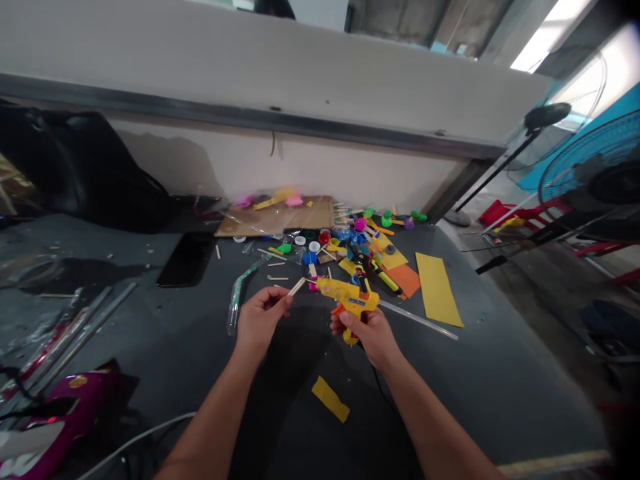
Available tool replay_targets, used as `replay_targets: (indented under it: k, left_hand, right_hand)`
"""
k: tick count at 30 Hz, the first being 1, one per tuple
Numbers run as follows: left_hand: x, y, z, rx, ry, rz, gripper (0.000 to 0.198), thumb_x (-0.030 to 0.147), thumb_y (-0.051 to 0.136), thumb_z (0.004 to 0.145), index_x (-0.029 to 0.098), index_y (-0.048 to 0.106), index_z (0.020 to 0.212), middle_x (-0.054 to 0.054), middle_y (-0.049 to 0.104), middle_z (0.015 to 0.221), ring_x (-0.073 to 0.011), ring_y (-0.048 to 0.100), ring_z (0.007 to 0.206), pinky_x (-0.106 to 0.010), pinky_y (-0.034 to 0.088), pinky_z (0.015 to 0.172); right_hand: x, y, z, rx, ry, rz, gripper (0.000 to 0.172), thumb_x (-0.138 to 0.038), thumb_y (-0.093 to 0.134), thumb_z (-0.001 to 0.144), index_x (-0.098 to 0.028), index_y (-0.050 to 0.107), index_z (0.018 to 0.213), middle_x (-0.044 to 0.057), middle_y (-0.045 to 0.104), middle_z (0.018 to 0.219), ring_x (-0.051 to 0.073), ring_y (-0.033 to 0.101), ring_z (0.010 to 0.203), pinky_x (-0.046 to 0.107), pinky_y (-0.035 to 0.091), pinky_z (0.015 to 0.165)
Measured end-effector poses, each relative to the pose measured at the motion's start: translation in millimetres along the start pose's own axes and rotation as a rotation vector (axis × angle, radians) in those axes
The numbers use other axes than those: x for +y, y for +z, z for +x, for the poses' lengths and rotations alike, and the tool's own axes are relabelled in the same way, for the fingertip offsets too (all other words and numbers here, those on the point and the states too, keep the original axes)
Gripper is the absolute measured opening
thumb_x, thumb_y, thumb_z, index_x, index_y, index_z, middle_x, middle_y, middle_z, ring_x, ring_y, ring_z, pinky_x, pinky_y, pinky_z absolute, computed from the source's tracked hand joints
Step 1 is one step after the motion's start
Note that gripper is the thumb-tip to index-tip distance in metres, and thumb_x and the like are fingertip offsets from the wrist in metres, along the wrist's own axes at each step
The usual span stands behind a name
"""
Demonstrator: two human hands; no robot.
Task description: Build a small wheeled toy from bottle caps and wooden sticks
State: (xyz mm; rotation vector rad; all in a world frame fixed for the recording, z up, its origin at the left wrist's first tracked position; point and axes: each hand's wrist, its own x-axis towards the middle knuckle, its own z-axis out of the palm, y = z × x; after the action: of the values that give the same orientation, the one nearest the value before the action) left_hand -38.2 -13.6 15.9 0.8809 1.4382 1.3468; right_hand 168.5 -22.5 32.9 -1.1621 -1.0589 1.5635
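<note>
My right hand (367, 330) is wrapped round the handle of a yellow hot glue gun (347, 297), its fingers at the orange trigger. A long clear glue stick (425, 320) runs out from the gun's back end toward the right. Pinched between the thumb and fingers of my left hand (263, 317) is a small wooden stick (297, 287), pointing up and to the right. The gun's nozzle is at or close to the stick's tip; I cannot tell whether they touch. Below both hands lies a small yellow paper strip (331, 399).
Bottle caps (324, 238), wooden sticks and coloured bits crowd the table's middle back, before a cardboard piece (280, 220). Yellow paper (439, 289) lies right. A black phone (186, 259) and black bag (80, 167) are left. A magenta device (75, 407) sits front left; a fan (600, 180) stands right.
</note>
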Motion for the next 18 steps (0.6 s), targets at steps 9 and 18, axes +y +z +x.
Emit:
replay_targets:
  k: [9, 18]
  left_hand:
    - [8.8, 8.6, -7.4, 0.043, -0.101, -0.167, 0.014, 0.011, 0.078, 0.062, 0.014, 0.072, 0.075, 0.0, 0.065, 0.061, -0.0066, 0.054, 0.05, -0.013, 0.043, 0.048]
    - [3.8, 12.7, -7.2, -0.112, -0.606, -0.686, 0.009, 0.008, 0.059, 0.083, 0.006, 0.066, 0.079, -0.004, 0.061, 0.07, -0.0043, 0.055, 0.053, -0.011, 0.048, 0.045]
  right_hand:
    - [-1.1, -12.8, 0.4, -0.034, 0.008, 0.016, 0.027, -0.035, 0.074, 0.068, -0.015, 0.07, 0.084, 0.007, 0.071, 0.086, 0.007, 0.049, 0.048, 0.022, 0.044, 0.048]
    - [-0.1, -10.3, 2.9, 0.041, -0.052, -0.201, 0.03, -0.038, 0.066, 0.074, -0.016, 0.07, 0.094, 0.004, 0.068, 0.086, 0.007, 0.046, 0.052, 0.022, 0.041, 0.05]
